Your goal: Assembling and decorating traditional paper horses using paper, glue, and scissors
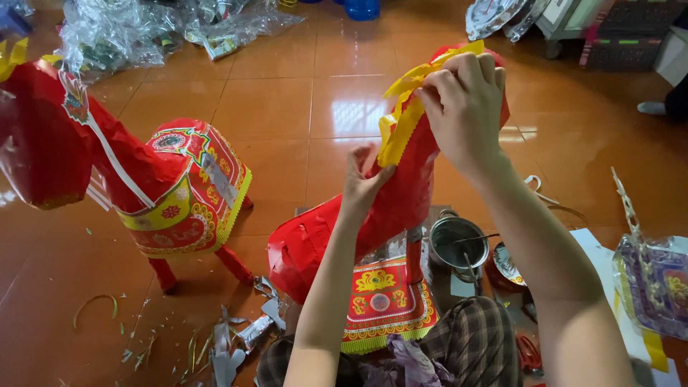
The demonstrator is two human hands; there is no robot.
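The floor (pixel 287 93) is made of shiny orange-brown tiles, and the person sits on it with work things all around.

The fingers of the right hand (pixel 464 107) are bent and pressed together, and they pinch the yellow paper fringe (pixel 401 118) against the neck of a red paper horse (pixel 373 215). The left hand (pixel 360 183) is lower; its fingers are a little spread, and the thumb and fingertips press the lower end of the same fringe onto the red paper. The horse stands between the arms, just in front of the knees, with its neck up to the right.

I think this horse is very light and hollow, with thin paper that can tear or dent easily. It seems best to hold it at the neck or body frame, gently, not at the fringe.

Under the horse lies a decorated red and yellow paper sheet (pixel 383 301). Just to the right is a small metal pot (pixel 459 244) with a stick in it. On the left stands a finished paper horse (pixel 179 186) with a patterned saddle. Paper scraps (pixel 229 344) lie near it, and crumpled clear plastic wrapping (pixel 143 29) is far behind.
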